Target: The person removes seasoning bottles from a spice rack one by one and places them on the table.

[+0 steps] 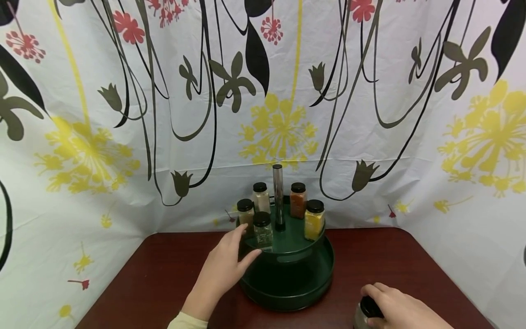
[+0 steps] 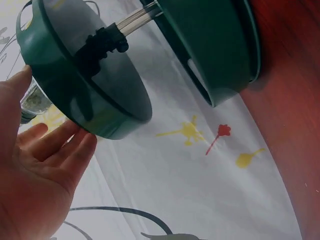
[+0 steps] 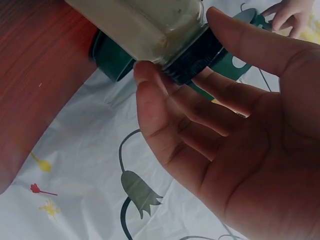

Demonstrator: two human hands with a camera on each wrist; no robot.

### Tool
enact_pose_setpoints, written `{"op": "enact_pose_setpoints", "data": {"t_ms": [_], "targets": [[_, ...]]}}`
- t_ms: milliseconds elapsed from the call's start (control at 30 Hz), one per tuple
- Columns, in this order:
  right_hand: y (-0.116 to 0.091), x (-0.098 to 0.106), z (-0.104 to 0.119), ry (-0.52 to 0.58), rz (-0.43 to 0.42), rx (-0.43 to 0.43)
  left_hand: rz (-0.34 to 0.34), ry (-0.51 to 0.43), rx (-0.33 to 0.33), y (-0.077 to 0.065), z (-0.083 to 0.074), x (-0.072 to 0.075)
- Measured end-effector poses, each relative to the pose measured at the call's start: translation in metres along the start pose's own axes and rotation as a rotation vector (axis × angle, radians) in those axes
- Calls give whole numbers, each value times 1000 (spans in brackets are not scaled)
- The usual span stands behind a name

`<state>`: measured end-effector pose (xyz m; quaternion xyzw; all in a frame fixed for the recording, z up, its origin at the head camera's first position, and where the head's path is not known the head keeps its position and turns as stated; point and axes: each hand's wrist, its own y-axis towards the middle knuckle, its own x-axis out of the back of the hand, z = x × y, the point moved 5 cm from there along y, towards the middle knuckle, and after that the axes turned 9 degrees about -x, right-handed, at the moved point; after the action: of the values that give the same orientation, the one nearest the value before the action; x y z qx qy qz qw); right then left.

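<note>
A dark green two-tier turntable stands on the table, with spice jars on its upper tier [image 1: 293, 244] and a bare-looking lower tier [image 1: 287, 302]. My left hand [image 1: 219, 265] is at the left front of the upper tier. In the left wrist view its fingertips touch the tier's outer wall [image 2: 112, 125], the fingers mostly straight. The nearest jar there holds green flakes [image 1: 264, 235]. At the lower right, my right hand [image 1: 398, 305] holds a spice jar [image 3: 150, 22] by its black lid [image 3: 192, 57], between thumb and fingers. Its contents look pale.
Several black-lidded jars share the upper tier, including a yellow one [image 1: 314, 226] and an orange-red one [image 1: 297, 203]. A metal post [image 1: 278, 196] rises from the tier's middle. Patterned white cloth [image 1: 185, 151] hangs behind and beside the dark red table [image 1: 164, 274].
</note>
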<state>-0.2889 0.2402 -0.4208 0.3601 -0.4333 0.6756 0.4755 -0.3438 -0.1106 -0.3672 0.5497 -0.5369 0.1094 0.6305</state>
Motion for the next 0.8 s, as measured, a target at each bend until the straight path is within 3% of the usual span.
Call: {"op": "enact_pose_setpoints", "data": {"t_ms": [133,267,467,800], "targets": [[-3,1,3,-23,18,-35,-33,49,-115,0,-3,0],[-7,6,8,-77,-1,-3,-85,72,-202,-1,-8,0],[-14,21,26,-128,-66,12,-113,119,-261,-1,-22,-1],[-23,38,74,-159,-225,132,-137,192,-342,-7,-46,-4]]}}
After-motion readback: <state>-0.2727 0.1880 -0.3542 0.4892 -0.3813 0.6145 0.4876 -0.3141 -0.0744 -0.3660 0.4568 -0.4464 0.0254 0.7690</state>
